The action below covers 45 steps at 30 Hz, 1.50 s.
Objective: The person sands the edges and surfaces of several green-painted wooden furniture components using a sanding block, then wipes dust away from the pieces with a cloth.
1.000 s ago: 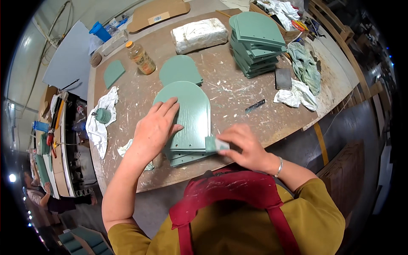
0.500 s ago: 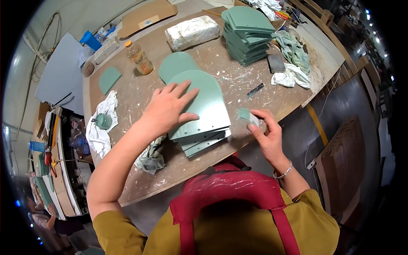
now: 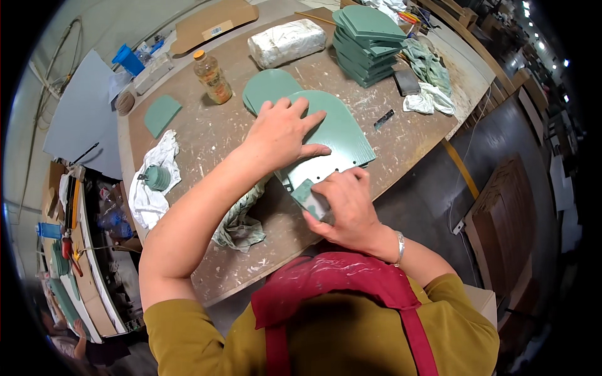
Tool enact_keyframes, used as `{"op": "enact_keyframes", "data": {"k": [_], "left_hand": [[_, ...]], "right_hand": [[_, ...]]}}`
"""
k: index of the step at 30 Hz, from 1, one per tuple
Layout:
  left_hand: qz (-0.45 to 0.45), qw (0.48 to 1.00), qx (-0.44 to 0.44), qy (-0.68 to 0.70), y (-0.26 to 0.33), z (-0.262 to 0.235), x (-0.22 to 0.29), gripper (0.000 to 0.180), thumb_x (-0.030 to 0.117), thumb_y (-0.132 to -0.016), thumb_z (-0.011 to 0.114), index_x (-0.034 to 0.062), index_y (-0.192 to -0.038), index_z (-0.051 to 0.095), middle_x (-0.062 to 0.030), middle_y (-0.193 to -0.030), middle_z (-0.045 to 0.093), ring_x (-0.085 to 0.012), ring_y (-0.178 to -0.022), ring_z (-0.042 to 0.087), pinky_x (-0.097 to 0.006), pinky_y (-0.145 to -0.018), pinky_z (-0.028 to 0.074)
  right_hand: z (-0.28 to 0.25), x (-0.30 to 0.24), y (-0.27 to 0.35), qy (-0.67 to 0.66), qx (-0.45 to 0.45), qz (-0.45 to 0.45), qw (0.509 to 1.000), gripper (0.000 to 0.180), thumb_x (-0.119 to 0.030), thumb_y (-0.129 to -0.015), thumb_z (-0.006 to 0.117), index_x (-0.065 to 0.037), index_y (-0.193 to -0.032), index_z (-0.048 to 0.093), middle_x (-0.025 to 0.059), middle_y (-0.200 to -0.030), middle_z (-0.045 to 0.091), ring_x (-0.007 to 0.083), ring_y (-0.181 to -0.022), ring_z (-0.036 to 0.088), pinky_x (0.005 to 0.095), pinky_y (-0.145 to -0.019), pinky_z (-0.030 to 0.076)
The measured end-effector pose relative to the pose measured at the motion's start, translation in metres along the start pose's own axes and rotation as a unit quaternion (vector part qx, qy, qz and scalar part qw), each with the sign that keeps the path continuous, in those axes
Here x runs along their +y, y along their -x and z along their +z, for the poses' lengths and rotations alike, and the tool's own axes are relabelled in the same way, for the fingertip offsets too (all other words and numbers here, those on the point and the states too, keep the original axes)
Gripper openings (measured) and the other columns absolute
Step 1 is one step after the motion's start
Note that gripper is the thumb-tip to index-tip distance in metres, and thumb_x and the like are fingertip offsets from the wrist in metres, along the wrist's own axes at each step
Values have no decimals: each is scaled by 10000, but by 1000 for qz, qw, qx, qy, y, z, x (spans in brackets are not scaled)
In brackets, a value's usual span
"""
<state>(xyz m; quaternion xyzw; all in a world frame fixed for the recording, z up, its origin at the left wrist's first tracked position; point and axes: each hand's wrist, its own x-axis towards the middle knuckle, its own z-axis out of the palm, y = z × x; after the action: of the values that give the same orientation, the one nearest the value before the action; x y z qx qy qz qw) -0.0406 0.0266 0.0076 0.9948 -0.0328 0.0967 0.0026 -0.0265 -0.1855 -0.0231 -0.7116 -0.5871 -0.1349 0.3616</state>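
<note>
A green round-topped panel (image 3: pixel 342 128), with small holes along its straight near edge, lies on the worktable. My left hand (image 3: pixel 282 135) rests on its face, fingers spread. In my right hand (image 3: pixel 348 210) is a small whitish sanding block (image 3: pixel 311 199) smeared with green, pinched between thumb and fingers. The block touches the panel's near left corner. Another green round-topped panel (image 3: pixel 269 86) lies partly under the first, toward the back. A crumpled greenish rag (image 3: pixel 241 225) sits beneath my left forearm.
Several green panels stand in a stack (image 3: pixel 370 53) at the back right, near a dark block (image 3: pixel 406 83) and rags (image 3: pixel 429 99). A bottle (image 3: pixel 213 78) and white wrapped bundle (image 3: pixel 287 42) stand behind. A green container (image 3: pixel 157 178) sits on a white cloth (image 3: pixel 150 207) at left.
My right hand has moved left with the sanding block, from beside the panel to its near left corner. The panel has turned and shifted right, my left hand moving with it.
</note>
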Motion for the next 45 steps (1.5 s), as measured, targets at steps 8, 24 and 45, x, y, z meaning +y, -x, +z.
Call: {"op": "enact_keyframes", "data": {"k": [8,24,45], "left_hand": [[-6,1000,12,15,4,5,-3,656,602,-828,671,186,-1331,608,-100,-1192,566,-288,-1039,555,-432,-873,449],[0,1000,-13,20,-3,-6,2,659,565,-832,687,175,-1355,589,-112,-1212,570,-304,-1073,551,-436,-910,444],[-376,906,114,159,240,83,23,270,160,-816,747,9,-1013,642,-186,-1226,596,-368,-1112,578,-452,-959,448]], "right_hand": [[-2,3,7,49,-26,74,996,387,-228,-728,776,-66,-1007,563,98,-928,547,295,-900,554,428,-856,379],[-44,59,34,143,75,203,966,339,-190,-762,759,-41,-993,561,114,-891,547,314,-856,546,412,-818,387],[-28,123,-119,-587,-120,397,695,299,-344,-983,602,-85,-1133,604,19,-1013,622,110,-859,569,270,-821,470]]}}
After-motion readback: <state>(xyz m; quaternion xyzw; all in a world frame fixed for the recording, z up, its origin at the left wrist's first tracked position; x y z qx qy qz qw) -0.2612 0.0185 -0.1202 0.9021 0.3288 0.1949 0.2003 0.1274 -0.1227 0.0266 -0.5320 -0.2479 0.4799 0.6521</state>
